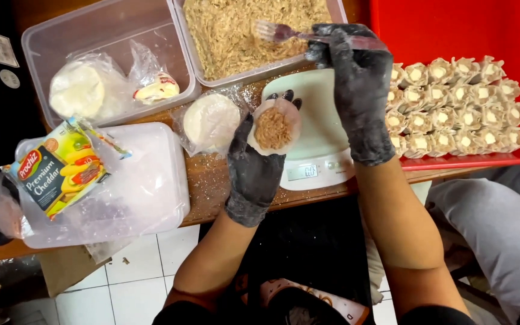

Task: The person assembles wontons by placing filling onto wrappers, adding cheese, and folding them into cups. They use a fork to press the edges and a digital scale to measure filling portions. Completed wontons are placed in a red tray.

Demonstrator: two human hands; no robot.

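Over the white scale (320, 120) at the tabletop's near edge, the left hand (254, 168) cups a filled wrapper (274, 127) in curled fingers, while the right hand (359, 84) grips a fork (284, 31) above the filling tub (254, 36).

Beneath the hands runs a worn brown wooden table (212, 180), its front edge crossing just below the wrists, while lower down, to either side of the forearms, lies a floor of white square tiles (145, 265) with dark grout, evenly lit and without hard shadows.
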